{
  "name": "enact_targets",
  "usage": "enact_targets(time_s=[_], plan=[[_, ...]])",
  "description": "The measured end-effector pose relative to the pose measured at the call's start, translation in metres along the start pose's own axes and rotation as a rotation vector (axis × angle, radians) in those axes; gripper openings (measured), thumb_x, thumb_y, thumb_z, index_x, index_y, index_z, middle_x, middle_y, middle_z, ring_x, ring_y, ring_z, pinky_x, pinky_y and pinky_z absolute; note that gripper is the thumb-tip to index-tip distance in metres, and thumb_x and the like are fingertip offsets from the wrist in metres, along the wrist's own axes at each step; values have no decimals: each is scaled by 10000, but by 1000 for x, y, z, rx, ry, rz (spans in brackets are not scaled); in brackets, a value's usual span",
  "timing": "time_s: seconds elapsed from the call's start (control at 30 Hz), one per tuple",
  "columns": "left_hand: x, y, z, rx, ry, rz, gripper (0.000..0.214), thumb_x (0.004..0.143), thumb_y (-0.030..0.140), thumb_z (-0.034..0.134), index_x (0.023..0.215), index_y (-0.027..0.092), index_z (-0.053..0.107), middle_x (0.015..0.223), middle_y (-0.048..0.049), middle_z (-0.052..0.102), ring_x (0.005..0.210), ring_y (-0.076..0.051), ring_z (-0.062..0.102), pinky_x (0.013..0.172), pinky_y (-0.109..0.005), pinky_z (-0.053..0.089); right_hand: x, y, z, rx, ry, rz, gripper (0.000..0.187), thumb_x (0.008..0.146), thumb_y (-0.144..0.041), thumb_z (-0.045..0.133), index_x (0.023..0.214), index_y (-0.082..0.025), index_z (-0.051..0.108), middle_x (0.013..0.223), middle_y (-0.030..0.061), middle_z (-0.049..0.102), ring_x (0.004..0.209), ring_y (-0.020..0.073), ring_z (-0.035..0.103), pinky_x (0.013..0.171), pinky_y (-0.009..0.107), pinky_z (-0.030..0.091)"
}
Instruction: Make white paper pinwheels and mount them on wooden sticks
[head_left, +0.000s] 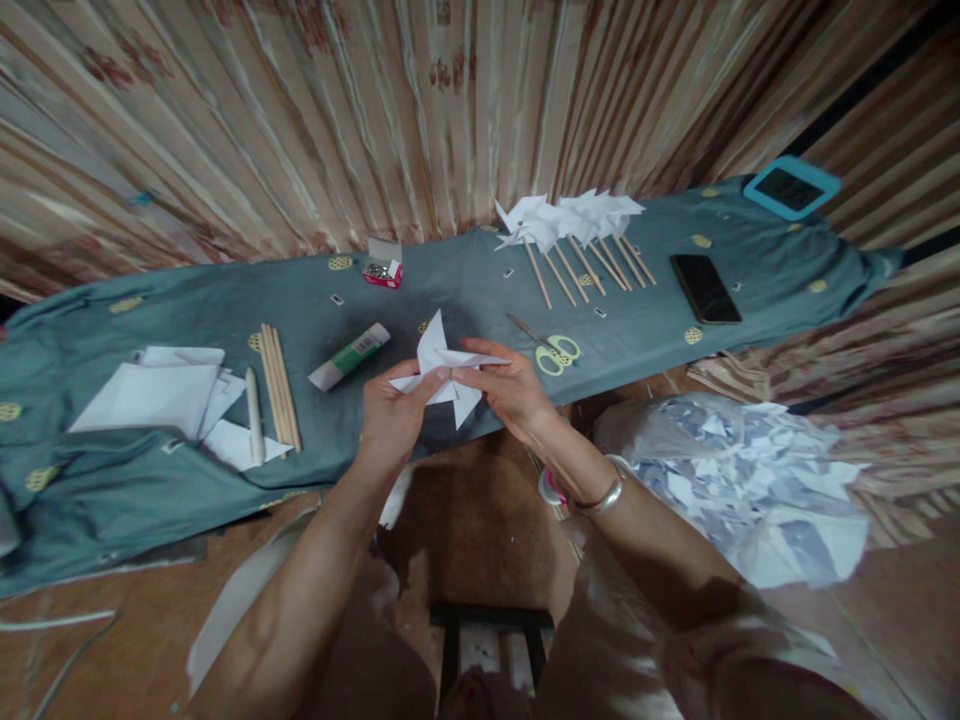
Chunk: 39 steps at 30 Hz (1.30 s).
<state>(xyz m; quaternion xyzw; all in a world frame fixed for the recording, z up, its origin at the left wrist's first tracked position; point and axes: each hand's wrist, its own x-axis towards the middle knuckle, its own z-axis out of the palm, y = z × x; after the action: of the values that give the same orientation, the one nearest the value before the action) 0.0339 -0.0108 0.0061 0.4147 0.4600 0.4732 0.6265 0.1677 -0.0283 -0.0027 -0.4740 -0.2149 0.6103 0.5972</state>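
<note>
A white folded paper pinwheel (442,372) is held over the near edge of a teal cloth-covered table (225,300). My left hand (391,412) pinches its lower left part, fingers closed. My right hand (508,385) pinches a flap at the centre from the right, fingers closed on the paper. A silver bangle (606,492) is on my right wrist.
On the table lie yellow-handled scissors (553,352), a glue stick (349,356), a small red box of pins (383,270), loose wooden sticks (280,382), white paper sheets (161,398), several finished pinwheels on sticks (570,225), a black phone (705,288). A bag of paper scraps (750,480) sits at my right.
</note>
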Motion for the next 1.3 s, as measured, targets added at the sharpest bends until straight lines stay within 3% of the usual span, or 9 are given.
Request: enact_targets(time_s=[0.77,1.17,1.3], plan=[[3,-4,-1,1,22,24,377,531,384,910,782,136,778,719,-43,734,640,-161,639,669,-279,490,-2,-2,1,17,-10,1,550,416,-280,931,897,-200,676,715,-29,734,637,138,659,703,310,540],[5,-9,-5,50,13,77,293,602,379,865,766,151,777,716,-23,711,666,-152,621,690,-277,484,-1,0,0,14,-27,-28,542,431,-276,916,894,-197,645,710,-48,727,657,126,661,690,275,535],[3,-6,-2,8,15,34,329,585,381,875,796,149,778,742,-36,730,655,-160,631,683,-285,482,0,1,0,5,-33,-44,552,449,-287,918,923,-202,647,736,-38,734,682,135,672,727,295,544]])
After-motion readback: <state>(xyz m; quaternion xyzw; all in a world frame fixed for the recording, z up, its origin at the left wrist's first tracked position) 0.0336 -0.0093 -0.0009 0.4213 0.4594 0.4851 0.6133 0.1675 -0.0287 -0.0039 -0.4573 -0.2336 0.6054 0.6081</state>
